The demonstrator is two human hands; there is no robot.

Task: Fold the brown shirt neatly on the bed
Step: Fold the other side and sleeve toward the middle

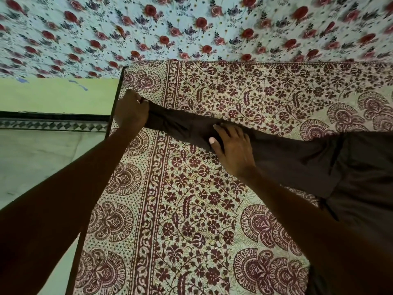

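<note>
Brown shirt [297, 158] spread on the bedcover [191, 209]: folding barely begun.
Left hand [131, 112] pinches the sleeve end outward from the shirt body; right hand [231, 147], fingers spread, presses mid-sleeve. Body unfolded.

Your brown cotton shirt [297, 162] lies across the maroon-patterned bedspread [191, 209], body to the right, sleeve stretched left; your left hand [131, 111] sits at the cuff by the bed's left edge, your right hand [231, 147] flat on the sleeve's middle
</note>
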